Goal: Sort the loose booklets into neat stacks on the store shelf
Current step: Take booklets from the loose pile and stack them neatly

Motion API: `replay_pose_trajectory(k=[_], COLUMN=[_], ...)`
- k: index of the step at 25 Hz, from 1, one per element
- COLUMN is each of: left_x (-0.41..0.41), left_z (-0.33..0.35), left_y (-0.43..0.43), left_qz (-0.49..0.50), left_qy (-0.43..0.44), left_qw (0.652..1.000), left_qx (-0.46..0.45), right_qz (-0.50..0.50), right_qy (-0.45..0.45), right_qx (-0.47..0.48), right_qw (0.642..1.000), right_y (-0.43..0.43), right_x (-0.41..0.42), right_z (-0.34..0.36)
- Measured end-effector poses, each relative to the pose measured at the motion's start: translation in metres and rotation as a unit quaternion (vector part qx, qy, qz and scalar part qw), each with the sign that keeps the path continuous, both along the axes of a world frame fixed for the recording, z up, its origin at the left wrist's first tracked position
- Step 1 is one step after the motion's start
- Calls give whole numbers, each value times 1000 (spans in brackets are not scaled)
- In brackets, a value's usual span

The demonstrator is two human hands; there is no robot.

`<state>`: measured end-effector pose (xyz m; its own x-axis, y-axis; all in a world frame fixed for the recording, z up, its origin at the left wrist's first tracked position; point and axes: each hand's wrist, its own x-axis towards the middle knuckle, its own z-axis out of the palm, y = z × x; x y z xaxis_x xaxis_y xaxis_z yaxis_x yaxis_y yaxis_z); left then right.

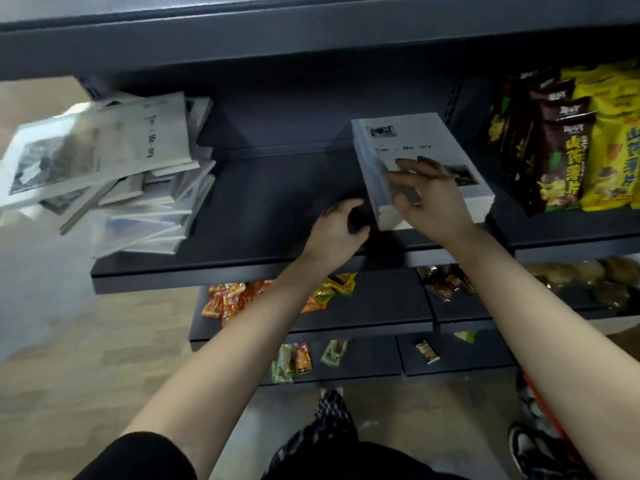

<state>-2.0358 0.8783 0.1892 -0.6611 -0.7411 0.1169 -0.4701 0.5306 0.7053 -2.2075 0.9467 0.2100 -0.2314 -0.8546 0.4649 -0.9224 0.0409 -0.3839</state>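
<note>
A: Where is there room on the shelf point(270, 202)?

B: In the middle. A broad bare stretch of dark board lies between the loose pile point(138, 202) at the left and the neat stack point(433, 133) at the right. The upper shelf point(311, 39) closes the space overhead.

A: And the edges?

B: The loose pile spills past the shelf's left end, with several booklets hanging out over the floor. The neat stack's near end sits at the front lip. To its right a narrow dark gap separates it from the snack bags point(571, 143).

A: Which way do the booklets lie?

B: The neat stack lies flat, its long axis running front to back and leaning a little leftward at the far end. The cover's title reads across, with the head of the page toward the back panel. In the loose pile the booklets fan out at different angles. The top booklet point(156, 133) has its long side running roughly front to back, its title turned sideways.

A: The person's hands?

B: The right hand point(433, 199) lies on the neat stack, fingers bent over its left edge, grasping it. The left hand point(337, 230) is curled just beside the stack's near left corner. It is blurred, so one cannot tell whether it holds anything.
</note>
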Motion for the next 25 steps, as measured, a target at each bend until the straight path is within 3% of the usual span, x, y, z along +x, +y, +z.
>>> replay_pose_trajectory(k=[7,12,17,20,25], left_x=[87,127,175,223,285], left_z=[12,16,51,80,85], left_y=[-5,-25,-49,-82,-123], left_qz=[104,124,98,139,166], left_qy=[24,56,78,90,-98], left_qw=[991,984,975,963,965], left_qx=[-74,-113,-184,-214,-178], right_qz=[84,122,113,105,68], right_qy=[-34,-29,-19,15,11], right_qx=[-64,-59,-56,-50,33], right_qw=[994,990,992,993,997], right_y=[-38,-57,-104,-143,-186], right_x=[94,146,184,229,267], right_z=[-22,-14,13,32,40])
